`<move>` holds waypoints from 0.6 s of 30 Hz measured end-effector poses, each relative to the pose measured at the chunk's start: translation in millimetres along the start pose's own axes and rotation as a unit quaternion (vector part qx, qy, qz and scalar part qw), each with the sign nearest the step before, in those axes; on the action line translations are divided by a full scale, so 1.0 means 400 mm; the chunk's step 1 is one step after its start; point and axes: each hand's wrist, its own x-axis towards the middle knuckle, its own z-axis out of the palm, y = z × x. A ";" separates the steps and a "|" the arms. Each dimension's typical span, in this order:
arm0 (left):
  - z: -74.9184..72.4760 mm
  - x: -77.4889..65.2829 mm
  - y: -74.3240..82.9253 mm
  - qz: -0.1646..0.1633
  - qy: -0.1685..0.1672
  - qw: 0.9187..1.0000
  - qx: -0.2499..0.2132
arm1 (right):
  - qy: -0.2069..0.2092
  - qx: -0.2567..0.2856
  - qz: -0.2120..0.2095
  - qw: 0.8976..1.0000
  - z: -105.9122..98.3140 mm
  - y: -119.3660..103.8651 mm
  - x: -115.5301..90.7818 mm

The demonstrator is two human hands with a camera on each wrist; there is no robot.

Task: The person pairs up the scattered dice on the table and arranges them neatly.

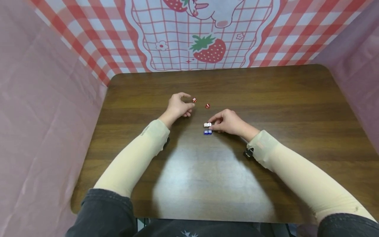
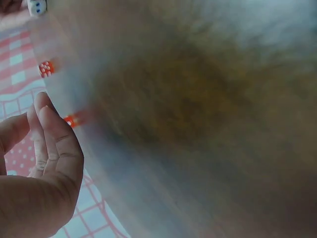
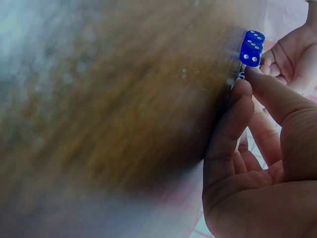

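White dice point(image 1: 206, 125) sat paired on the table point(image 1: 281, 98), right hand point(image 1: 230, 123) pinching one end, which hid most of them in the right wrist view. Left hand point(image 1: 177, 106) had thumb and index parted around a red die point(image 1: 194, 100), contact unclear. Second red die point(image 1: 207, 106) lay between the hands. Glossy blue dice point(image 1: 208, 132) sat just nearside of the white dice. Table was brown wood-grain, round-cornered; red-white checked cloth point(image 1: 207, 33) hung behind.

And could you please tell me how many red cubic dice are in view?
2: one red cubic die near the left hand, the other die farther right, beyond the white cubic dice.
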 end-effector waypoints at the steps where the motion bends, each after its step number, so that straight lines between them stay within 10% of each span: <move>1: 0.001 0.006 0.002 -0.005 0.006 1.000 0.004 | 0.000 0.000 -0.001 1.000 0.000 0.000 0.000; 18: 0.031 0.073 0.017 -0.071 0.034 0.995 0.056 | 0.002 0.005 -0.001 1.000 0.002 0.000 0.000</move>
